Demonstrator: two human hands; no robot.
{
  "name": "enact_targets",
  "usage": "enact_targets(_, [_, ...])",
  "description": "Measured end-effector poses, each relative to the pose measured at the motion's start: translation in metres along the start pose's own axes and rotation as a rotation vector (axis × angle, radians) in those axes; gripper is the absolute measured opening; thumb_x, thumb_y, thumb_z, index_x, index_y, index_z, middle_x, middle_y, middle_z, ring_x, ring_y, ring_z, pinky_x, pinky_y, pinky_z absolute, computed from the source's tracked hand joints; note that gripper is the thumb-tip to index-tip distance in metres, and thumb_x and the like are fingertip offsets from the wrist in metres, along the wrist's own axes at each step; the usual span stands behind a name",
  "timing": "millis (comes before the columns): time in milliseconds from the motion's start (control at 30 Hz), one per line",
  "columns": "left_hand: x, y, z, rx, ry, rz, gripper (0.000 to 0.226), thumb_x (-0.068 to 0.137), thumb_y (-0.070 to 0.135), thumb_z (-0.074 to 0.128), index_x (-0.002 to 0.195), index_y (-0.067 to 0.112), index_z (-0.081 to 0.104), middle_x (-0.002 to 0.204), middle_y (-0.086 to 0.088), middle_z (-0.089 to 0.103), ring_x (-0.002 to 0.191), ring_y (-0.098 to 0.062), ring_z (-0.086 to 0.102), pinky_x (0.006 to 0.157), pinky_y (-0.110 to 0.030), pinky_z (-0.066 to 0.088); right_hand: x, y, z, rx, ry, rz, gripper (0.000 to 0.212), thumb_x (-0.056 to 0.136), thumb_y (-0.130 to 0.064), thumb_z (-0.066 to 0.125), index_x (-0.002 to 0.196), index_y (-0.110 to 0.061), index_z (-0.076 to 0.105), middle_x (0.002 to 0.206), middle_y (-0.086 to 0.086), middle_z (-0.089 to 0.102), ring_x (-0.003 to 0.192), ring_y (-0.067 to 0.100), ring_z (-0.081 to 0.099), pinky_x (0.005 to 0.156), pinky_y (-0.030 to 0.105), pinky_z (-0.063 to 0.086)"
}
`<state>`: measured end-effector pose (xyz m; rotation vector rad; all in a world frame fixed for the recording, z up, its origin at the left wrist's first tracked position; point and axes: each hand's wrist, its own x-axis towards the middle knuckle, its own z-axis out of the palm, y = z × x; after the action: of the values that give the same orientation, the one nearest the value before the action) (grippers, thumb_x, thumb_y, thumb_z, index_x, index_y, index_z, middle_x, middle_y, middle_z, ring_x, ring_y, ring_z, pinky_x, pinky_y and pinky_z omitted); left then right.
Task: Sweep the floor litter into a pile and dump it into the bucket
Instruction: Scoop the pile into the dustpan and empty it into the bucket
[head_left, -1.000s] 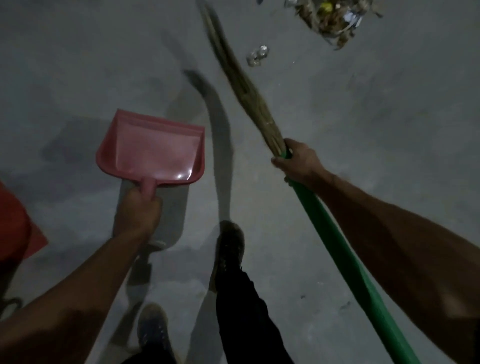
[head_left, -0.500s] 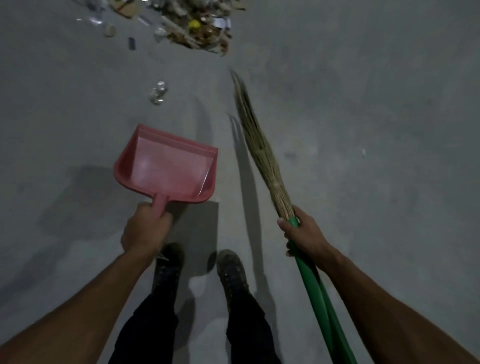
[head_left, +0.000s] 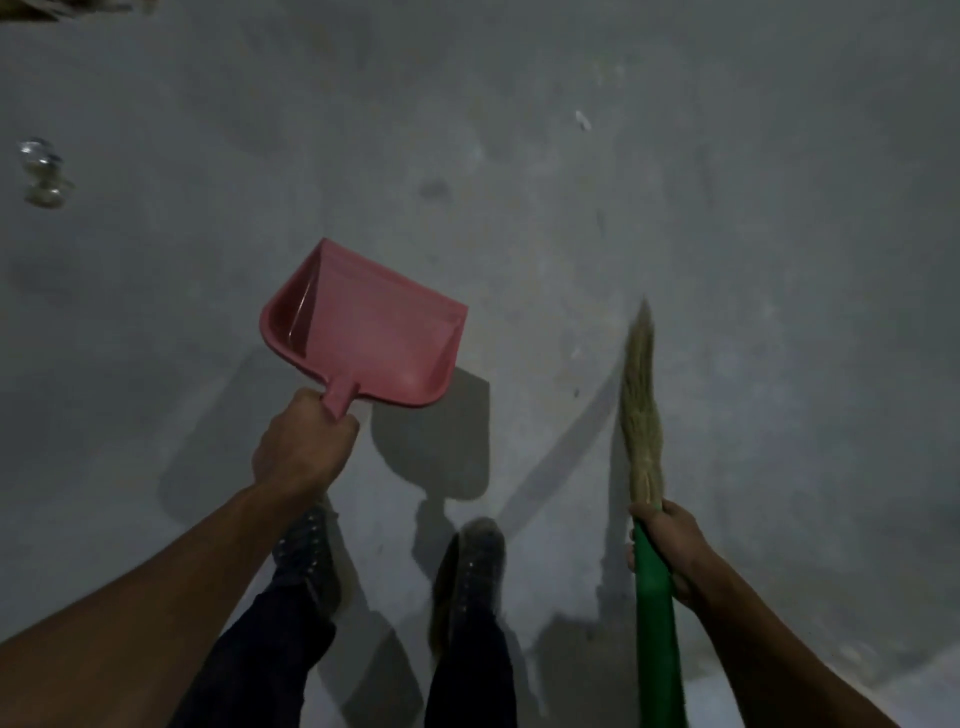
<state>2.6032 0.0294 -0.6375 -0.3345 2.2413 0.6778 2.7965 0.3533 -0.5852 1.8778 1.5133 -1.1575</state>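
My left hand (head_left: 298, 447) grips the handle of a pink dustpan (head_left: 363, 327), held above the grey concrete floor with its mouth pointing up and to the right. My right hand (head_left: 670, 545) grips a broom (head_left: 641, 415) where its straw bristles meet the green handle, and the bristles point up the frame. A clear crumpled plastic piece (head_left: 41, 174) lies at the far left. Only a sliver of the litter pile (head_left: 62, 6) shows at the top left corner. No bucket is in view.
My two dark shoes (head_left: 467, 566) and trouser legs stand at the bottom centre. A small white scrap (head_left: 583, 119) lies on the floor at upper right. Bare concrete stretches all around.
The view has swung right, so the litter pile slid out at the top left. The broom now points straight up the frame, further right, and the dustpan sits lower and more central.
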Motion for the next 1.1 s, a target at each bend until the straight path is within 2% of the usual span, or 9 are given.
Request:
enact_targets(100, [0.0,-0.004,0.017,0.009,-0.02,0.032,0.014,0.089,0.025,0.055,0.088,0.011,0.054,0.078,-0.011,0.059,0.068,-0.027,0.056,0.055,-0.03,0.034,0.018,0.023,0.015,-0.017,-0.004,0.058,0.027,0.097,-0.008,0.054,0.119,0.007,0.049,0.101,0.024,0.051,0.064,0.029,0.053,0.037,0.024,0.047])
enact_targets(200, [0.003,-0.012,0.02,0.054,-0.018,0.036,0.016,0.089,0.024,0.054,0.087,0.009,0.054,0.077,-0.01,0.058,0.066,-0.026,0.055,0.053,-0.029,0.032,0.032,0.017,0.061,-0.045,-0.053,0.035,0.032,0.094,-0.008,0.059,0.121,0.006,0.05,0.094,0.022,0.055,0.062,0.029,0.055,0.039,0.026,0.049])
enact_targets(333, [0.015,-0.025,0.01,0.095,0.007,0.014,0.017,0.087,0.023,0.054,0.082,0.007,0.054,0.073,-0.011,0.059,0.063,-0.027,0.056,0.052,-0.029,0.032,0.03,-0.03,0.139,-0.192,-0.128,-0.145,0.035,0.088,-0.017,0.066,0.115,0.001,0.055,0.091,0.019,0.061,0.07,0.034,0.066,0.066,0.049,0.06])
enact_targets(467, [0.03,-0.033,-0.01,0.097,0.041,-0.047,0.02,0.084,0.027,0.055,0.084,0.007,0.056,0.076,-0.015,0.061,0.066,-0.032,0.058,0.056,-0.031,0.035,0.006,-0.096,0.192,-0.288,-0.223,-0.334,0.033,0.088,-0.015,0.062,0.117,0.001,0.055,0.097,0.019,0.061,0.094,0.042,0.067,0.082,0.055,0.057])
enact_targets(567, [0.034,-0.026,-0.027,0.082,0.051,-0.054,0.019,0.085,0.022,0.055,0.077,0.005,0.057,0.07,-0.015,0.06,0.063,-0.032,0.057,0.055,-0.031,0.036,-0.012,-0.139,0.195,-0.317,-0.274,-0.446,0.03,0.087,-0.02,0.061,0.115,-0.014,0.054,0.094,0.015,0.062,0.085,0.038,0.068,0.074,0.053,0.06])
enact_targets(667, [0.037,-0.009,-0.048,0.03,0.052,-0.047,0.02,0.086,0.02,0.056,0.072,0.006,0.056,0.069,-0.016,0.061,0.062,-0.031,0.057,0.055,-0.031,0.037,-0.031,-0.177,0.168,-0.255,-0.274,-0.537,0.039,0.089,-0.022,0.06,0.127,-0.024,0.051,0.094,0.014,0.061,0.064,0.028,0.063,0.052,0.035,0.055])
enact_targets(767, [0.044,0.021,-0.066,-0.043,0.041,-0.023,0.022,0.084,0.021,0.056,0.067,0.007,0.054,0.067,-0.016,0.062,0.063,-0.033,0.061,0.057,-0.032,0.042,-0.036,-0.214,0.129,-0.168,-0.22,-0.571,0.049,0.091,-0.02,0.06,0.138,-0.021,0.047,0.091,0.015,0.061,0.051,0.022,0.059,0.046,0.027,0.048])
enact_targets(900, [0.065,0.077,-0.077,-0.117,0.059,0.002,0.02,0.079,0.027,0.055,0.071,0.009,0.056,0.068,-0.016,0.063,0.066,-0.036,0.064,0.061,-0.038,0.05,-0.009,-0.267,0.084,-0.016,-0.096,-0.539,0.039,0.092,-0.015,0.061,0.13,-0.009,0.054,0.08,0.015,0.059,0.047,0.021,0.056,0.044,0.028,0.049])
enact_targets(1100, [0.127,0.162,-0.08,-0.179,0.108,0.009,0.013,0.08,0.027,0.056,0.078,0.015,0.056,0.074,-0.015,0.064,0.069,-0.036,0.063,0.067,-0.044,0.054,0.083,-0.361,0.053,0.181,0.007,-0.349,0.04,0.093,-0.012,0.061,0.129,0.002,0.052,0.097,0.02,0.057,0.054,0.026,0.055,0.038,0.025,0.048])
